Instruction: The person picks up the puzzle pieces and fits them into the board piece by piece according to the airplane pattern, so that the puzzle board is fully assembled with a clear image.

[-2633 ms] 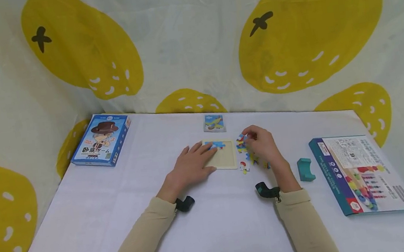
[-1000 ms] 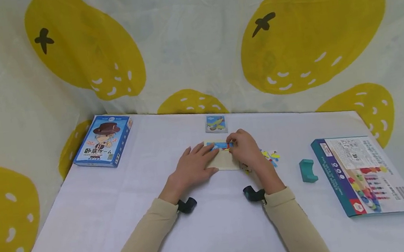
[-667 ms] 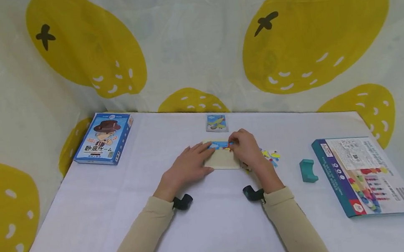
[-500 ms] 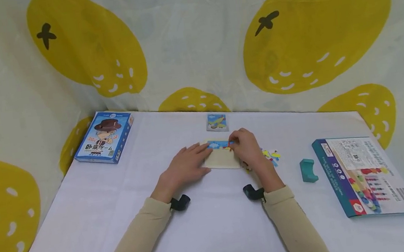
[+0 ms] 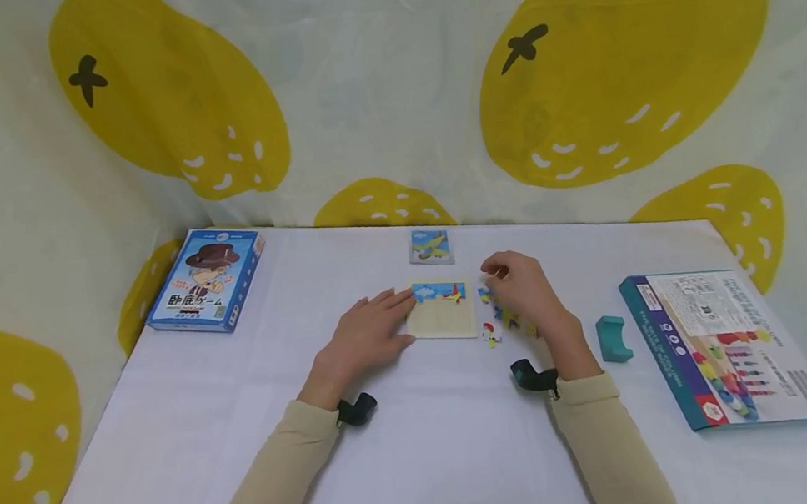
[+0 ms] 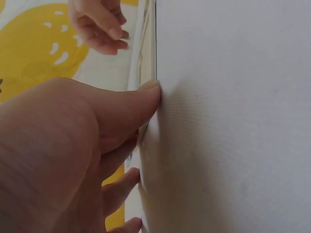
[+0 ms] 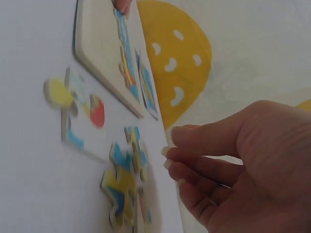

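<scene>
A square wooden puzzle tray lies on the white cloth, with a joined strip of blue jigsaw pieces along its far side; a red and yellow plane part shows at the right end. My left hand rests flat at the tray's left edge, fingers stretched, fingertips on its upper left corner. Over the loose jigsaw pieces to the right of the tray hovers my right hand. Its fingers are loosely bent and, in the right wrist view, nothing sits between thumb and fingertips.
Behind the tray lies a small picture card of a plane. A green curved block and a large toy box are on the right. A blue game box stands at the far left.
My right hand pressed a piece at the strip's right end, let go, and moved right over the loose pieces. My left hand slid slightly left, uncovering more of the strip.
</scene>
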Motion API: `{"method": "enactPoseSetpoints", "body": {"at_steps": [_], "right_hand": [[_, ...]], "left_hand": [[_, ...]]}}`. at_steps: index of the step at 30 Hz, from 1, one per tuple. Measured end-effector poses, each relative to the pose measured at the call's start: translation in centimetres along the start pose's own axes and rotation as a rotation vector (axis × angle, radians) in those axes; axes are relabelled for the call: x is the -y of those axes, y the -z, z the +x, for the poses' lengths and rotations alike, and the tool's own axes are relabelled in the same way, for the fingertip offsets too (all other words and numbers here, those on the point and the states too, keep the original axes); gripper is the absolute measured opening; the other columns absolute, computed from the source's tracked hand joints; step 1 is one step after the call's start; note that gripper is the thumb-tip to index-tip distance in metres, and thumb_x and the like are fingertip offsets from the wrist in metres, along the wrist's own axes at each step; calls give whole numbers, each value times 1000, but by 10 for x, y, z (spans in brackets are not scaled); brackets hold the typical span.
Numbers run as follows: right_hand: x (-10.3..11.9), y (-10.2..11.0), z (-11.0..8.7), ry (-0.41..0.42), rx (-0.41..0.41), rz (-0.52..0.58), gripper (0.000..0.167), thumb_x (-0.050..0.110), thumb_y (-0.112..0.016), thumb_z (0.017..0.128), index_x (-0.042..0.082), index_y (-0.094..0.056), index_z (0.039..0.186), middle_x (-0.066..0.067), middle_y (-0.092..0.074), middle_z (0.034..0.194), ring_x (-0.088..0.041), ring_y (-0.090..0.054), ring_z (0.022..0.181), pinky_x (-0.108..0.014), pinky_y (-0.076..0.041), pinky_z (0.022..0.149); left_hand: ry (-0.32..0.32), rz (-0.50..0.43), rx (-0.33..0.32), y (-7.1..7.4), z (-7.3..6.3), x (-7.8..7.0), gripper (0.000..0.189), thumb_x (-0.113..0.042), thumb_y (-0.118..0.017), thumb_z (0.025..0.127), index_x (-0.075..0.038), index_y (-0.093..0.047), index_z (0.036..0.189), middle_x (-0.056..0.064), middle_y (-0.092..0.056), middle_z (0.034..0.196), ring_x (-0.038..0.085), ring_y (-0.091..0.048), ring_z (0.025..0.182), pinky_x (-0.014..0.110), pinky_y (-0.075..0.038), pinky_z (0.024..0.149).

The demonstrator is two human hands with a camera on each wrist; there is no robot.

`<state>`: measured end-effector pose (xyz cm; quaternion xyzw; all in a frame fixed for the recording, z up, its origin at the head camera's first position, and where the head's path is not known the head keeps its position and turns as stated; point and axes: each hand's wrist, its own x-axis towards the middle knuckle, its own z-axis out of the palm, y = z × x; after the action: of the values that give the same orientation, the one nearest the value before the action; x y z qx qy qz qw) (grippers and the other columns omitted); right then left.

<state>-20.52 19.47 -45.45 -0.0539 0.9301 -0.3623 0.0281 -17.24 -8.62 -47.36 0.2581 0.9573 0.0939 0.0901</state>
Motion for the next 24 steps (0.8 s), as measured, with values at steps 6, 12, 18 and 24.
{"method": "enactPoseSetpoints", "body": {"at_steps": [6, 12, 18, 24], "right_hand": [[-7, 5, -4, -31, 90, -69, 35, 3, -61, 87, 3, -66, 122, -16, -61, 123, -34, -54, 116, -52, -45, 105], [-12, -1, -1, 9, 108, -158, 32, -1, -66, 86, 1, -69, 118, -18, -63, 117, -33, -56, 110, -51, -47, 101], [-12, -4, -3, -68, 123, -154, 31, 3, -65, 91, 2, -66, 122, -18, -61, 119, -32, -54, 108, -49, -48, 101], [-9, -3, -3, -76, 114, -188, 27, 5, -68, 90, -1, -65, 116, -17, -59, 107, -30, -51, 98, -43, -49, 88]], "left_hand": [[9, 3, 8, 1, 0, 0, 67, -45, -59, 96, -25, -35, 155, -10, -33, 162, 19, -28, 152, 52, -27, 121], [4, -9, -8, -1, 1, 1, 66, -45, -59, 96, -24, -37, 155, -9, -35, 161, 20, -29, 152, 53, -28, 120], [9, -21, -5, -1, 1, 0, 67, -44, -60, 96, -24, -37, 155, -9, -35, 161, 20, -29, 152, 54, -26, 121], [22, -25, 8, 0, 1, -1, 66, -44, -59, 96, -25, -36, 155, -10, -33, 162, 18, -28, 152, 53, -25, 122]]}}
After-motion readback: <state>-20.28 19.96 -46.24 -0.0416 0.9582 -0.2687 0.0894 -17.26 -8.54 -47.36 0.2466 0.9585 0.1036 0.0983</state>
